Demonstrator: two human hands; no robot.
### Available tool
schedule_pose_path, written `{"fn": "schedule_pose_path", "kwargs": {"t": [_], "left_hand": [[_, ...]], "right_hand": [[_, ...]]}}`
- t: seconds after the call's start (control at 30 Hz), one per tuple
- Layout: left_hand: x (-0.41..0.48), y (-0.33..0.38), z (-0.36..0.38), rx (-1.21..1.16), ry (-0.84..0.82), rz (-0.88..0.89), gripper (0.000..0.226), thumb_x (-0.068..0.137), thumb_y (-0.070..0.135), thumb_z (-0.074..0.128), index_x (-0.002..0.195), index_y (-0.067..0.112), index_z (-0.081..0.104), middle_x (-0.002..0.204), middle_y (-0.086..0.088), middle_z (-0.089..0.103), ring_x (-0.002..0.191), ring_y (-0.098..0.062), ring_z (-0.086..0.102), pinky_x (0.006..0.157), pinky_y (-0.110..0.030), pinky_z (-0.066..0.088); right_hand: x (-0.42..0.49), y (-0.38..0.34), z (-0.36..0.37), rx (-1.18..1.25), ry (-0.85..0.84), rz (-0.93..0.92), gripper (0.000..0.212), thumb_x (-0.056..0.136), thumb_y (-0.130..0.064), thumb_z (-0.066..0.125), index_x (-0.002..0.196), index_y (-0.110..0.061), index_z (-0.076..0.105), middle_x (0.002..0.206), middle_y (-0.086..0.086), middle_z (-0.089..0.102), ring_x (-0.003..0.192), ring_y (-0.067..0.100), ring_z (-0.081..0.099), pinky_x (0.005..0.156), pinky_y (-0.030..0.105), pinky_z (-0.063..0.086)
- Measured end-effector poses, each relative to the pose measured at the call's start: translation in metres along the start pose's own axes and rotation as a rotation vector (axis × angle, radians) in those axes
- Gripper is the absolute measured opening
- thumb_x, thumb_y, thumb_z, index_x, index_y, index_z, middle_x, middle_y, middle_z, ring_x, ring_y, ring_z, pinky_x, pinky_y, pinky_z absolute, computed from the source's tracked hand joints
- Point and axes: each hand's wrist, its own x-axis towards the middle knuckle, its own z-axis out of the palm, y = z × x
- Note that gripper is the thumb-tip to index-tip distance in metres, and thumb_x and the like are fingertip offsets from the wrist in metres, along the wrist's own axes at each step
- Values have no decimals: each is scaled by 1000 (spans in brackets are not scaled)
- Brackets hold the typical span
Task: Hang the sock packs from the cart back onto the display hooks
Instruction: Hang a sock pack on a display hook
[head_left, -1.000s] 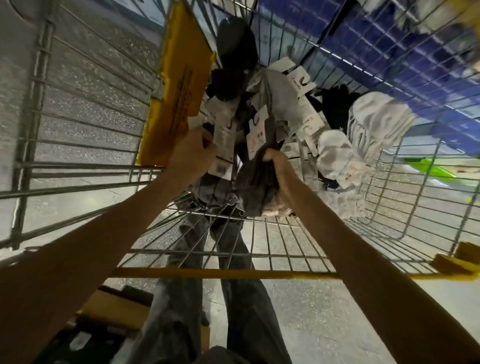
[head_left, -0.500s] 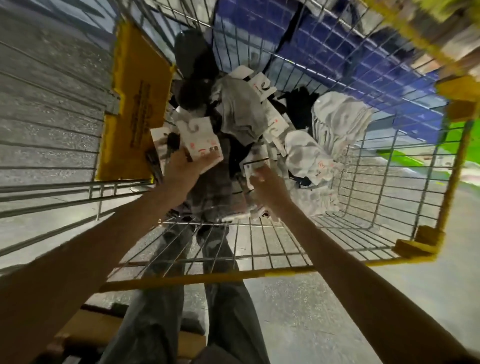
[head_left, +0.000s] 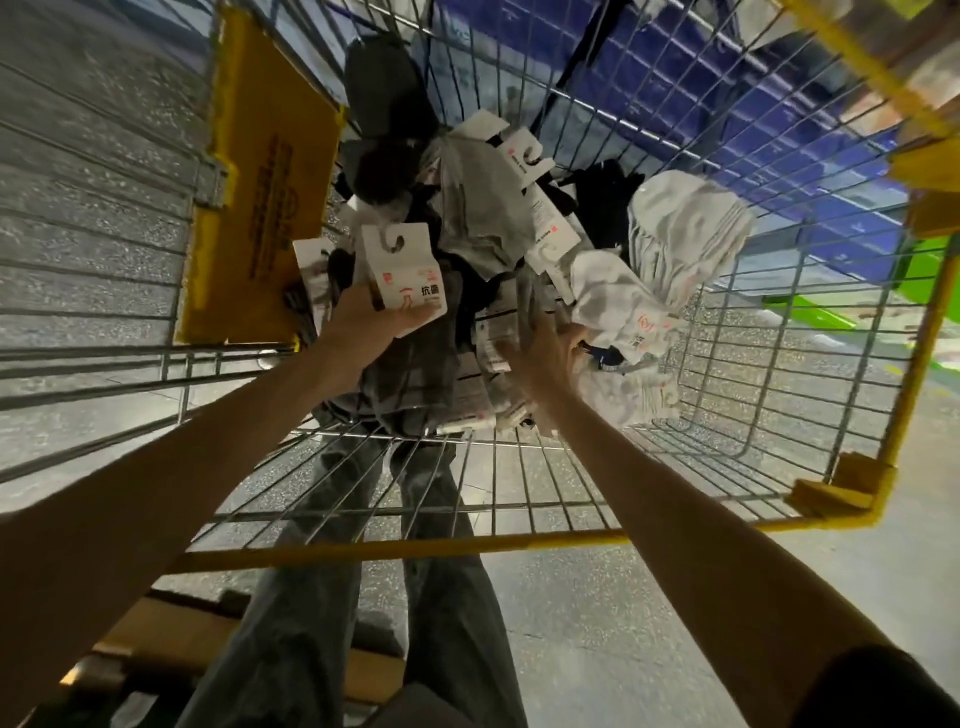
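Note:
A wire cart (head_left: 530, 543) with a yellow rim holds a heap of sock packs (head_left: 488, 218) in grey, black and white, each with a white card header. My left hand (head_left: 363, 322) grips a dark sock pack (head_left: 405, 275) by its white hook card, raised above the heap's left side. A second carded pack (head_left: 314, 270) shows just left of that hand. My right hand (head_left: 545, 353) reaches into the heap with fingers spread, touching grey packs beside a white sock pack (head_left: 618, 306). No display hooks are in view.
A yellow plastic panel (head_left: 265, 208) lines the cart's left wall. Blue shelving (head_left: 727, 104) stands behind the cart, and a green strip (head_left: 831, 312) lies on the floor at right. My legs in grey jeans (head_left: 337, 597) show under the basket, near a cardboard box (head_left: 171, 634).
My right hand has let go of the dark grey pack it gripped and now reaches open toward the white packs. My left hand has lifted its carded pack higher. The view shifted left.

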Motion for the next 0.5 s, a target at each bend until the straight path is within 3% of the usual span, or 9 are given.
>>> {"fn": "schedule_pose_path", "kwargs": {"t": [0.13,0.27,0.37,0.43,0.5], "left_hand": [[0,5,-7,-28,99,55,36,84,16,79,115,21,61,107,9,64,85,4,58,55,1,43],[2,13,-14,8,207,125,47,88,15,75,131,10,57,128,-1,64,108,-6,57,65,-2,47],[-2,21,-12,105,231,238,51,90,17,73,135,10,52,132,1,61,114,-6,53,71,0,47],[-7,26,-7,180,205,318,49,93,18,70,136,10,50,135,2,60,122,-10,55,89,-10,48],[-11,31,-6,228,133,372,45,95,22,68,135,10,52,137,-3,61,127,-14,55,95,-20,48]], "right_hand": [[-11,-20,-10,63,-3,32,41,83,-22,63,122,-13,52,136,18,36,125,40,36,102,50,38],[-31,-44,-44,131,51,-42,11,80,-22,60,87,-14,57,90,9,62,94,32,58,73,37,46],[-51,-59,-71,460,-46,25,16,80,-17,68,93,-12,60,87,13,68,72,30,71,60,41,60],[-62,-64,-85,690,-187,66,27,81,-9,69,99,-20,52,89,14,68,58,30,71,49,34,58],[-70,-72,-91,728,-328,61,30,84,-5,65,105,-20,52,89,12,67,58,33,71,50,33,58]]}}
